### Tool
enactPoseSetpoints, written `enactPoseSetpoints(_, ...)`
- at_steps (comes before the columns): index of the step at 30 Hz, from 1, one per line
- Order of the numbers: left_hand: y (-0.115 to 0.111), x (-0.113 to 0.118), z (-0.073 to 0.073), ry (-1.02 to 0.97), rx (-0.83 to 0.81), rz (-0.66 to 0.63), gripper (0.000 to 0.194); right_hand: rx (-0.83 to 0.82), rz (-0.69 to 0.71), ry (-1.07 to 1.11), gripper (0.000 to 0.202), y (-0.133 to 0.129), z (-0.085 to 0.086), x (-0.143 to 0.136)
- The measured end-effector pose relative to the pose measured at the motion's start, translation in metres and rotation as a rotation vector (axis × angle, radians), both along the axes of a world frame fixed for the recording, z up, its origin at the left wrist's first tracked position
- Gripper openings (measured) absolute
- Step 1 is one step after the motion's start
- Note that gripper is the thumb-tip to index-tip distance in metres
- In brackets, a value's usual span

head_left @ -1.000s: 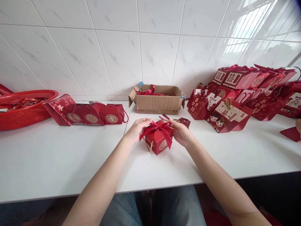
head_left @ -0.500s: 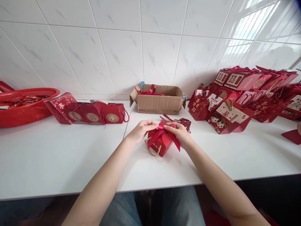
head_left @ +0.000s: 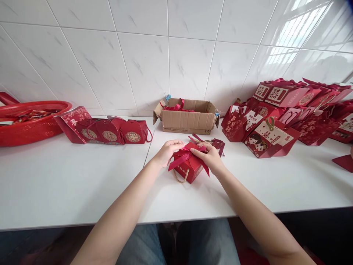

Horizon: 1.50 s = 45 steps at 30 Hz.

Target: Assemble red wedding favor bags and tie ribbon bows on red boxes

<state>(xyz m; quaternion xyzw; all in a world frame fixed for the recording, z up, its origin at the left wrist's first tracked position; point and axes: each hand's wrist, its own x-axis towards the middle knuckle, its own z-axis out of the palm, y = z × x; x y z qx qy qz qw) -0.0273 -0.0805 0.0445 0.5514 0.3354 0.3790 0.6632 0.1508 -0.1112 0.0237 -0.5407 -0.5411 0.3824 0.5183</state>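
The small red cardboard gift box (head_left: 196, 170) sits on the white tabletop (head_left: 82, 184) in front of the person, one corner turned toward the near edge, a beige rope handle (head_left: 181, 180) hanging down its left side. The right hand (head_left: 209, 156) pinches the dark-pink satin ribbon bow (head_left: 178, 159) on its top, thumb over the knot; the left hand (head_left: 167, 152) has thumb and forefinger at the bow's far left, though whether they are closed on it cannot be told. Just behind the right hand, a dark-red ribboned item (head_left: 219, 144), partly hidden, stands between the box and the open brown corrugated carton (head_left: 187, 122), which holds red ribbon and has blue binder clips (head_left: 168, 97) on its corners. To the left are a row of red gold-medallion boxes (head_left: 110, 135) and, touching or close by, a round red plastic basket (head_left: 30, 133) of wrapped pieces. A crowded stack of red printed gift boxes (head_left: 286, 95) fills the right rear, and a flat maroon piece (head_left: 343, 161) lies at the right edge.
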Motion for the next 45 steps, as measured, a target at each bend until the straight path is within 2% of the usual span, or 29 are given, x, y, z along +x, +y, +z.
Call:
enactPoseSetpoints(10,0.0011,-0.0003,0.0003,-0.003,0.007,-0.004,0.023,0.013,0.005,-0.114,0.043,0.0001,-0.0011,0.0010)
enactPoseSetpoints(20,0.0030,-0.0019,-0.0009,0.044,0.065,-0.018,0.025,-0.069,0.025,-0.086,0.041,0.0011,0.0014,0.0033)
enactPoseSetpoints(25,0.0026,-0.0024,0.0005,0.033,0.043,-0.017,0.031,-0.079,0.028,-0.109,0.041,0.0009,0.0032,0.0045)
enactPoseSetpoints(30,0.0053,-0.0032,-0.0025,0.016,-0.013,0.002,0.021,-0.089,0.025,-0.111,0.044,0.0027,0.0005,0.0057)
enactPoseSetpoints(36,0.0077,-0.0032,-0.0048,0.007,-0.077,0.016,0.019,-0.037,0.037,-0.104,0.045,0.0065,-0.0061,0.0068)
enactPoseSetpoints(45,0.0058,-0.0031,-0.0013,-0.001,-0.099,0.025,0.017,-0.031,0.049,-0.077,0.042,0.0030,-0.0028,0.0070)
